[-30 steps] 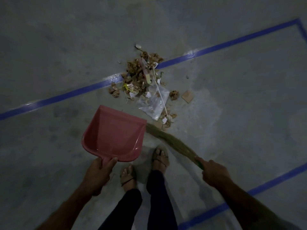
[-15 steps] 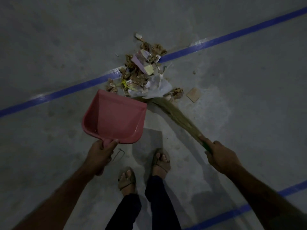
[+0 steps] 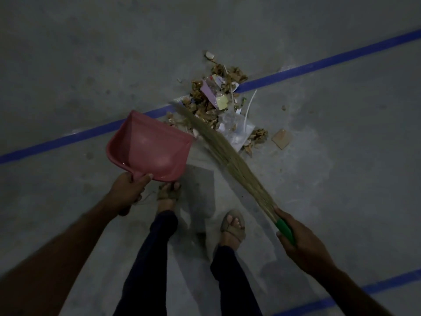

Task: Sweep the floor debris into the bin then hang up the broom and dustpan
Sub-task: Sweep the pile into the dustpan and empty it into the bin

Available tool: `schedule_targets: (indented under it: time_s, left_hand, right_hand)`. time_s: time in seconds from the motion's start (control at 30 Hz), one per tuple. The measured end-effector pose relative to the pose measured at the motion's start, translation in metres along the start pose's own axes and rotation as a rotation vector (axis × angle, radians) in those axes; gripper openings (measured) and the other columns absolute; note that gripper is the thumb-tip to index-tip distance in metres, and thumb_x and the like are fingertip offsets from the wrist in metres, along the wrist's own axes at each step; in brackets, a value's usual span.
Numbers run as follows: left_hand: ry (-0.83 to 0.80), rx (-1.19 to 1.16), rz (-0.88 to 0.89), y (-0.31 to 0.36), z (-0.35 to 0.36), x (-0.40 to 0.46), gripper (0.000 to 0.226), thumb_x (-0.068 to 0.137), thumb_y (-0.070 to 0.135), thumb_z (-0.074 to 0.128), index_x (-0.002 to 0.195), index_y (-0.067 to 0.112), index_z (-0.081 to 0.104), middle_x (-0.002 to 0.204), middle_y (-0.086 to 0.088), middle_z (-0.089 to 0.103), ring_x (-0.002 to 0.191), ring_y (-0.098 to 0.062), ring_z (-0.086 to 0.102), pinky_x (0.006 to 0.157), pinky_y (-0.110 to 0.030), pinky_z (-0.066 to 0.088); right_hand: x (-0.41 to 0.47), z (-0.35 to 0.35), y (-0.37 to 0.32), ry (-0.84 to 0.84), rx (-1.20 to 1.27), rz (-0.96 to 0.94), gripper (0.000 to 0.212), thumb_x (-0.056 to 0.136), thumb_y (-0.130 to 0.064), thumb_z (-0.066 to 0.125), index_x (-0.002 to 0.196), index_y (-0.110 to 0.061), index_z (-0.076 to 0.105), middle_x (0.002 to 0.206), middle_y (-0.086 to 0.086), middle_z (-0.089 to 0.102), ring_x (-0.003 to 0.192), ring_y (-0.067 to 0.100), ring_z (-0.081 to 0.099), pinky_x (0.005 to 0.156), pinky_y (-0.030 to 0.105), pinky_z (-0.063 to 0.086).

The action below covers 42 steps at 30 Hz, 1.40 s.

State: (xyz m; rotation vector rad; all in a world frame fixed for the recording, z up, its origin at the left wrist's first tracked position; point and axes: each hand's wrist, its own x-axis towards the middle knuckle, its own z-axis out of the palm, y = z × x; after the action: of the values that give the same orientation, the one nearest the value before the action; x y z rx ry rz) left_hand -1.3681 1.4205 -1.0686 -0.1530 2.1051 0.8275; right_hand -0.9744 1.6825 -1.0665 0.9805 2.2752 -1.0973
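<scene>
Under broom (image 3: 218, 144), debris (image 3: 211, 103) partly hidden; dim floor (image 3: 91, 65).

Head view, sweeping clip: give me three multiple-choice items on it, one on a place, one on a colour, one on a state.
1. Where does the debris pile lie?
A. across the blue floor line
B. inside the dustpan
C. behind the feet

2. What colour is the broom handle at the right hand?
A. red
B. green
C. white

3. What is in the dustpan held by the left hand?
A. a heap of scraps
B. a plastic bag
C. nothing visible

Answers: 1 A, the scraps straddle the blue line ahead of the pan. 2 B, a green handle shows above the fingers. 3 C, the pink pan's inside looks bare.
</scene>
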Motion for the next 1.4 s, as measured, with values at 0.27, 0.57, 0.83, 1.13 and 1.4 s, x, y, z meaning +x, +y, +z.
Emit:
schedule_targets:
  time_s: [0.27, 0.57, 0.83, 1.13, 1.4]
  left_hand:
    - [-0.079, 0.253, -0.012, -0.01, -0.061, 0.066, 0.028, 0.094, 0.028, 0.069, 0.075, 0.014, 0.055, 0.064, -0.008, 0.053, 0.051, -0.018, 0.048, 0.051, -0.025, 0.042]
    - [-0.211, 0.596, 0.061, -0.017, -0.104, 0.212, 0.032, 0.093, 0.041, 0.067, 0.098, 0.01, 0.065, 0.067, -0.005, 0.062, 0.052, -0.015, 0.054, 0.05, -0.025, 0.041]
    - [-0.34, 0.706, 0.073, -0.035, -0.09, 0.36, 0.04, 0.091, 0.042, 0.066, 0.11, 0.006, 0.064, 0.071, -0.014, 0.055, 0.051, -0.018, 0.046, 0.044, -0.024, 0.04]
    - [-0.515, 0.802, 0.241, 0.035, 0.021, 0.396, 0.028, 0.094, 0.038, 0.065, 0.078, 0.017, 0.056, 0.066, -0.004, 0.051, 0.05, -0.014, 0.045, 0.042, -0.021, 0.04]
    - [-0.534, 0.498, 0.34, 0.031, 0.109, 0.32, 0.023, 0.097, 0.029, 0.065, 0.078, 0.022, 0.053, 0.058, 0.004, 0.05, 0.038, 0.0, 0.045, 0.042, -0.017, 0.038]
  right_hand:
    - [0.054, 0.046, -0.086, 0.254, 0.021, 0.07, 0.073, 0.092, -0.02, 0.065, 0.154, -0.034, 0.029, 0.113, 0.011, 0.063, 0.092, 0.029, 0.063, 0.073, 0.044, 0.057]
    - [0.138, 0.103, -0.128, 0.32, -0.013, 0.292, 0.068, 0.098, -0.031, 0.054, 0.155, -0.041, 0.018, 0.103, 0.006, 0.054, 0.073, 0.021, 0.052, 0.058, 0.037, 0.05]
    - [0.227, 0.127, -0.071, 0.486, -0.144, 0.304, 0.071, 0.095, -0.021, 0.057, 0.156, -0.033, 0.023, 0.093, 0.01, 0.05, 0.059, 0.018, 0.042, 0.051, 0.026, 0.032]
    - [0.287, 0.105, -0.007, 0.131, -0.22, 0.262, 0.07, 0.096, -0.027, 0.056, 0.151, -0.047, 0.016, 0.09, 0.005, 0.049, 0.069, 0.019, 0.048, 0.057, 0.032, 0.039]
    - [0.214, 0.146, -0.05, 0.127, -0.035, 0.254, 0.061, 0.093, -0.03, 0.057, 0.149, -0.032, 0.036, 0.106, 0.004, 0.059, 0.084, 0.023, 0.06, 0.07, 0.041, 0.054]
